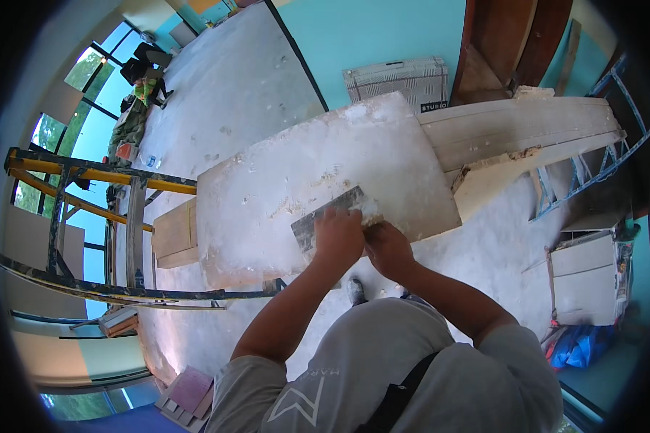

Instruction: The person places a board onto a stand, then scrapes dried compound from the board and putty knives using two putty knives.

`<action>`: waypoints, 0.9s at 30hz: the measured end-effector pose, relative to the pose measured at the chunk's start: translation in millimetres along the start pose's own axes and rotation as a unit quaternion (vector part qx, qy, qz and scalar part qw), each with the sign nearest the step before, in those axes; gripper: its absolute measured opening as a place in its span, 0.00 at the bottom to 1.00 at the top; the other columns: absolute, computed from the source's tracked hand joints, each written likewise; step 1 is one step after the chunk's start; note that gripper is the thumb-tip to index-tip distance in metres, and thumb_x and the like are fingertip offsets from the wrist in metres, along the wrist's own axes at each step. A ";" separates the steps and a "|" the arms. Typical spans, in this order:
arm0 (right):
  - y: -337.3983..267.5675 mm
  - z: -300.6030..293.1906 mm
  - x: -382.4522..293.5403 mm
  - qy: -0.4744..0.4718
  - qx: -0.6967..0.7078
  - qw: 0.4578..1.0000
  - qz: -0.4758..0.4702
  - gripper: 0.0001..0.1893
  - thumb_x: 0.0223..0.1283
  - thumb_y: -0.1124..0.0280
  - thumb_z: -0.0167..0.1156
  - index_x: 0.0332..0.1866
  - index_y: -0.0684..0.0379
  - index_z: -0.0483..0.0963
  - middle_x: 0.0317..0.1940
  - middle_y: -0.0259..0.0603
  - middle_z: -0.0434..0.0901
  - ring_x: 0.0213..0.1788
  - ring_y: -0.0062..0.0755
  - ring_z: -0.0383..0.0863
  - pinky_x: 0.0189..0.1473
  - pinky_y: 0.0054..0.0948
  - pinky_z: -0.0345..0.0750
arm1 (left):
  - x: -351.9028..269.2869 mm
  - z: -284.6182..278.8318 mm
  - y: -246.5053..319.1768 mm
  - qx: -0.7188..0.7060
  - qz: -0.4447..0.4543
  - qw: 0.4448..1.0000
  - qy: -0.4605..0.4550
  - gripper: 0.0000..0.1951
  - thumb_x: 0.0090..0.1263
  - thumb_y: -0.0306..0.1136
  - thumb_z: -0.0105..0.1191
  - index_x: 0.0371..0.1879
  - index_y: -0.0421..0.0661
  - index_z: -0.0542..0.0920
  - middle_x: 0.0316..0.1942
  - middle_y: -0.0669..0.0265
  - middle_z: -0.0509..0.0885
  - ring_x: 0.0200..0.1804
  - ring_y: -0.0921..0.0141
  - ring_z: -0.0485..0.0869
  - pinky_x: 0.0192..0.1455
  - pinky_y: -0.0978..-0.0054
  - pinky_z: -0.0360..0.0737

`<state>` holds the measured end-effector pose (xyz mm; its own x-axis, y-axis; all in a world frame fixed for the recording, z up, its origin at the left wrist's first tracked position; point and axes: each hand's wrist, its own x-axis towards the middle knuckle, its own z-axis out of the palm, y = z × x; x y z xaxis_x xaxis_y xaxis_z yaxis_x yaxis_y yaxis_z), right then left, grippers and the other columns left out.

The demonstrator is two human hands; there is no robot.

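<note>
My left hand (pixel 338 235) grips a flat, dark grey metal trowel (pixel 306 226), which is smeared with white. The trowel is held over a pale, plaster-stained board (pixel 281 168). Close beside it, my right hand (pixel 388 250) is closed around a small object, mostly hidden by the fingers; I cannot tell what it is. A lump of white plaster or putty (pixel 366 205) shows just beyond both hands, at the trowel's right end. Rough crumbs and smears of the same white material lie on the board's middle.
Left of the board stands a yellow and black metal scaffold frame (pixel 103 174). Wooden planks (pixel 520 127) and a blue metal frame (pixel 579 187) extend to the right. A printed carton (pixel 398 81) leans by the turquoise wall. A person (pixel 146 92) sits far off near the windows.
</note>
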<state>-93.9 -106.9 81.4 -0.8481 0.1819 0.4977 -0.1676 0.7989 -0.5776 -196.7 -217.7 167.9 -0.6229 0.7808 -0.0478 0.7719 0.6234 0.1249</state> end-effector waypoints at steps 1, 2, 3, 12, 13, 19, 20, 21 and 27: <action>-2.7 0.1 -2.3 0.000 0.011 1.000 0.022 0.11 0.56 0.75 0.65 0.46 0.59 0.80 0.42 0.44 0.82 0.50 0.49 0.80 0.51 0.42 0.81 | -0.8 1.7 0.1 0.007 0.011 1.000 -0.006 0.09 0.62 0.30 0.57 0.41 0.47 0.82 0.43 0.59 0.87 0.53 0.53 0.82 0.52 0.48 0.78; -1.9 -0.5 -2.0 0.001 0.022 0.999 0.043 0.10 0.56 0.74 0.65 0.43 0.58 0.80 0.39 0.44 0.82 0.48 0.51 0.80 0.49 0.44 0.80 | 0.0 4.3 1.7 0.007 0.013 1.000 -0.003 0.09 0.62 0.30 0.57 0.41 0.47 0.82 0.43 0.59 0.87 0.53 0.53 0.82 0.52 0.48 0.78; -2.4 -0.1 -4.1 0.001 0.022 0.999 0.045 0.10 0.56 0.74 0.65 0.43 0.58 0.80 0.39 0.44 0.82 0.48 0.51 0.80 0.49 0.44 0.80 | -7.5 7.0 3.6 0.019 0.001 1.000 0.005 0.09 0.62 0.29 0.57 0.41 0.47 0.82 0.43 0.60 0.87 0.53 0.54 0.82 0.52 0.48 0.78; -6.3 -2.6 -0.4 -0.038 0.005 0.999 0.019 0.12 0.58 0.76 0.60 0.47 0.65 0.80 0.48 0.49 0.81 0.56 0.50 0.80 0.58 0.42 0.80 | -2.2 9.1 -1.6 0.025 -0.014 1.000 0.005 0.09 0.60 0.30 0.60 0.40 0.48 0.82 0.43 0.60 0.87 0.51 0.53 0.82 0.51 0.49 0.79; -9.9 -1.8 -1.5 -0.042 0.009 0.999 0.018 0.12 0.58 0.76 0.60 0.47 0.65 0.80 0.48 0.49 0.81 0.56 0.50 0.80 0.58 0.42 0.80 | 1.9 8.7 -0.8 0.025 -0.019 1.000 0.002 0.09 0.60 0.30 0.60 0.40 0.48 0.82 0.43 0.60 0.87 0.51 0.53 0.82 0.51 0.49 0.79; 2.6 1.2 0.8 -0.006 -0.008 1.000 -0.002 0.09 0.57 0.75 0.60 0.43 0.63 0.80 0.45 0.47 0.81 0.54 0.50 0.80 0.56 0.43 0.80 | 12.6 4.1 -2.6 -0.008 -0.006 1.000 -0.006 0.11 0.62 0.31 0.57 0.43 0.47 0.82 0.43 0.59 0.87 0.52 0.52 0.82 0.52 0.48 0.78; 3.3 3.1 2.1 -0.015 -0.022 1.000 0.000 0.09 0.56 0.75 0.61 0.42 0.63 0.80 0.44 0.46 0.81 0.54 0.49 0.80 0.57 0.43 0.80 | 4.5 7.5 -3.2 0.005 -0.001 1.000 0.005 0.10 0.63 0.31 0.56 0.42 0.47 0.82 0.42 0.59 0.87 0.52 0.53 0.82 0.52 0.48 0.78; 0.2 4.7 0.5 -0.028 -0.035 0.999 0.003 0.09 0.56 0.75 0.61 0.42 0.63 0.80 0.44 0.46 0.81 0.55 0.49 0.79 0.57 0.42 0.80 | -3.2 10.1 -3.7 0.016 0.001 1.000 0.012 0.08 0.64 0.31 0.55 0.41 0.46 0.81 0.41 0.59 0.87 0.51 0.53 0.83 0.51 0.48 0.79; -5.3 -2.0 11.6 0.000 -0.017 0.999 -0.038 0.08 0.56 0.72 0.64 0.40 0.62 0.79 0.43 0.45 0.79 0.53 0.49 0.79 0.56 0.43 0.79 | 33.4 -4.7 -19.2 0.029 -0.038 0.999 0.020 0.12 0.63 0.29 0.55 0.45 0.46 0.84 0.43 0.57 0.87 0.52 0.54 0.83 0.53 0.51 0.80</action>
<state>-101.9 -107.9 91.6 -0.8336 0.1194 0.5393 -0.2143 0.8300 -0.5150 -232.9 -203.8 168.5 -0.6839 0.7294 -0.0150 0.7273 0.6832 0.0650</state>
